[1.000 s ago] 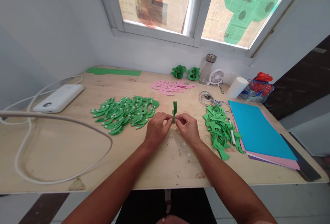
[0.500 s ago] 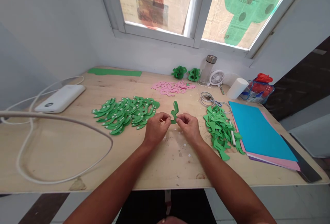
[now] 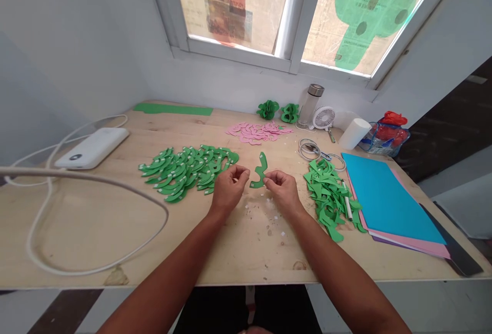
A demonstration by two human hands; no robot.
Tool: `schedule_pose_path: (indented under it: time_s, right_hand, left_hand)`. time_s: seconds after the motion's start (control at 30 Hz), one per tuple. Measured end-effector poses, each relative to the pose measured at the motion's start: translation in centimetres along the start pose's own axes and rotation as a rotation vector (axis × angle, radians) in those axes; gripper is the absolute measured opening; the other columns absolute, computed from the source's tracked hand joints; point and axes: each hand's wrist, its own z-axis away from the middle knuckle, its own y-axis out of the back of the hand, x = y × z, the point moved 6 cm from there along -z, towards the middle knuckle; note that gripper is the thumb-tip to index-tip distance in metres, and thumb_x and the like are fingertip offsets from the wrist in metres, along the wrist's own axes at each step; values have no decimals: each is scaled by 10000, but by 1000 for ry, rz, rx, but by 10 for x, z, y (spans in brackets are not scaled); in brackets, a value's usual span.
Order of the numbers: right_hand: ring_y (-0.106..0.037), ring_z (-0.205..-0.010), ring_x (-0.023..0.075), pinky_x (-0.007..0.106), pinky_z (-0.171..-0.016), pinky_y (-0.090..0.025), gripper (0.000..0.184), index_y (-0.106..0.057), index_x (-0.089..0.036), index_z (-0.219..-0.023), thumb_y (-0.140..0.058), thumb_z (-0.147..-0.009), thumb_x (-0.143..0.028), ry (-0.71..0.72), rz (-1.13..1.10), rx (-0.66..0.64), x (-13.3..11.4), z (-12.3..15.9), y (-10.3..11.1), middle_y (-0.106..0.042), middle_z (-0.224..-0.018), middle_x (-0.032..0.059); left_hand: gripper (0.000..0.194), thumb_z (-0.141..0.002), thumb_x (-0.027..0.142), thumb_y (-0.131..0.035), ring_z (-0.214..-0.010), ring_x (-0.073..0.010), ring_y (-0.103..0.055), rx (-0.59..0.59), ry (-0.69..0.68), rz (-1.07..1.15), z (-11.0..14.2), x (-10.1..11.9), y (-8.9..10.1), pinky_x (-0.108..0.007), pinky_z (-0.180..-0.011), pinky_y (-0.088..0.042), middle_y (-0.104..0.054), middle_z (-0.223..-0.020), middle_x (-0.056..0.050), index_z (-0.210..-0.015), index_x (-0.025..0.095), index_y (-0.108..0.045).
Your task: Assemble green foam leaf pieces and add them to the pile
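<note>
Green cutout (image 3: 260, 171) — between the hands (image 3: 282, 189)

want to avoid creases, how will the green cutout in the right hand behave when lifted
The green cutout looks thin, so probably light. Pinched by the right hand, it shows no clear droop, so perhaps fairly stiff. Its narrow curves could crease.

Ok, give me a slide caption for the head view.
Right hand holds a wavy green cutout, left hand beside it, between piled green pieces and green scraps.
</note>
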Motion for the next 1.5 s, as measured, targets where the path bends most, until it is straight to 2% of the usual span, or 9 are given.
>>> schedule_pose_path:
  time_s: [0.13,0.27,0.43,0.7,0.9,1.03,1.23,1.5]
  right_hand:
    - [-414,-462,88,204,-432,-292,155,-615,-155,-647,-635,-631,-308,-17,-22,-29,2,1,-3,-529,-521,-33]
    - [-411,-441,79,197,-418,-280,163,-618,-154,-645,-650,-620,-312,-66,-56,-120,5,4,-11,-532,-507,-37]
    - [-448,-469,86,203,-453,-327,175,-620,-160,-674,-651,-632,-326,-71,-58,-197,3,8,-18,-551,-537,-32]
    - [-495,-573,118,222,-511,-379,166,-619,-163,-723,-590,-696,-324,52,15,-42,-9,3,-4,-585,-644,1]
    - [-473,-564,113,221,-505,-353,138,-594,-161,-687,-602,-686,-299,48,-18,-52,-4,3,-5,-550,-622,-14]
    - [-418,-511,92,215,-485,-310,141,-576,-155,-660,-607,-674,-291,-13,-67,-52,1,3,-6,-509,-569,-33]
    - [-392,-477,79,211,-474,-283,146,-561,-153,-622,-611,-645,-288,-67,-104,-79,-1,5,-9,-497,-539,-43]
    - [-408,-481,79,208,-478,-289,128,-580,-147,-646,-606,-660,-272,-78,-107,-113,1,5,-11,-508,-541,-41]
  left_hand:
    - [240,-686,373,-611,-706,-187,-622,-4,110,176,-2,-1,1,-277,-645,-463,-668,-701,-44,-746,145,-655]
    - [353,-632,378,-669,-735,-186,-622,-100,207,371,-1,-1,-5,-280,-640,-478,-696,-840,-75,-889,136,-681]
    - [282,-575,284,-712,-676,-170,-618,-159,227,495,0,-4,-10,-275,-613,-488,-694,-785,-51,-817,145,-670]
    - [310,-574,258,-722,-608,-141,-597,-224,245,496,6,1,-17,-225,-532,-448,-663,-681,-20,-852,143,-648]
    - [333,-599,260,-710,-543,-117,-558,-271,251,468,11,5,-23,-207,-481,-419,-643,-643,-11,-899,138,-636]
    - [238,-630,282,-674,-587,-122,-556,-240,207,401,8,11,-16,-215,-527,-434,-657,-704,-30,-817,136,-662]
    - [209,-662,345,-621,-497,-101,-466,-265,157,340,5,17,-14,-220,-501,-400,-591,-581,-7,-636,138,-622]
    - [193,-673,326,-617,-509,-97,-455,-267,171,371,7,16,-14,-212,-495,-381,-578,-581,-3,-617,141,-609]
